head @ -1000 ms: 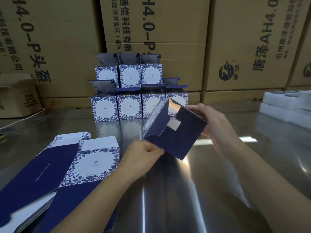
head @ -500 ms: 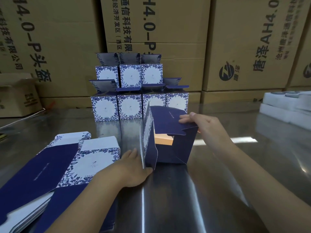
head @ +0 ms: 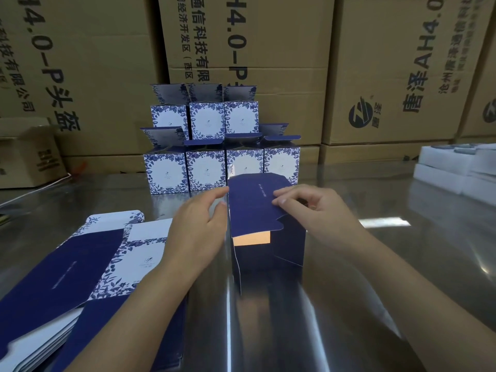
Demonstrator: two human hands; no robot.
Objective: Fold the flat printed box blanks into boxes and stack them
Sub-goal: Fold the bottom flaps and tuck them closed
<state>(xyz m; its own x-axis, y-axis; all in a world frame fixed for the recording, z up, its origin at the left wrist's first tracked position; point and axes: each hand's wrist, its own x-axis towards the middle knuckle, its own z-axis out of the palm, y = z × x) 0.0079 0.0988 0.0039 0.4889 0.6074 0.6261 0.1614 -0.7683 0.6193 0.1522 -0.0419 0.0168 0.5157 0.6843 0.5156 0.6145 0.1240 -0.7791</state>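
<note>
Big brown shipping cartons (head: 241,63) wall off the back, stacked high and taped shut, black lettering on their faces; what they hold can't be seen. In front runs a shiny steel table (head: 402,277). At its far left edge sits a smaller brown carton (head: 24,154) with a top flap up, its inside hidden from here. Over at the far right there's a pile of white trays (head: 451,167).

Centre back, against the cartons, stands the stack of finished boxes (head: 206,170): four along the bottom, three on top, white fronts with a blue leaf border. Their lid flaps are up and their tops open, but the insides can't be seen.

Near left, the flat blanks (head: 80,264) lie in a fanned pile, navy panels beside white floral ones, reaching under the left forearm.

Now the action! Mid-table, just in front of the stack, the box being folded (head: 268,242) stands upright on the steel. It's plain navy on the sides facing us. The top flap is bent over but not tucked, and a gap beneath it glows orange. Nothing shows inside, and a side seam flares loose at the bottom.

The left hand (head: 198,224) lies flat against the box's left wall, fingers extended. The right hand (head: 314,208) curls over the top flap, fingertips pinching its edge.
</note>
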